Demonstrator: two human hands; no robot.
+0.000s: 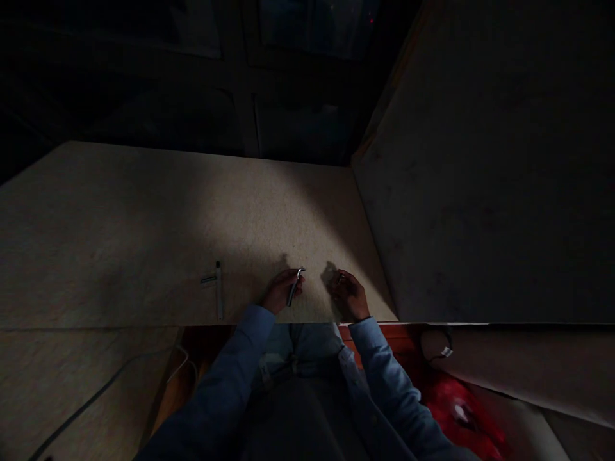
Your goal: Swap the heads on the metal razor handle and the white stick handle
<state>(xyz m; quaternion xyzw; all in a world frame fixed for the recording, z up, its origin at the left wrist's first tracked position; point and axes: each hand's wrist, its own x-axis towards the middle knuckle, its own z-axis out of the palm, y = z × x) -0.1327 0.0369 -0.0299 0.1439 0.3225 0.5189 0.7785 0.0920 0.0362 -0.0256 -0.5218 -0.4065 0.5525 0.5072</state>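
Note:
My left hand (282, 291) rests near the front edge of a pale chipboard table (144, 224), its fingers closed round a thin silvery pen-like tool (294, 288). A hand's width to the right, my right hand (346, 293) is curled in a pinch on something small that I cannot make out. Left of both hands lies a light-coloured pen (219, 291) with a dark tip, and a small clip-like piece (208, 279) sits beside it. Both sleeves are blue.
A large upright board (480, 192) stands on the right, along the table's side. Below the table edge a cable (96, 397) runs across the floor at left, and something red (446, 403) lies at lower right. The background is dark.

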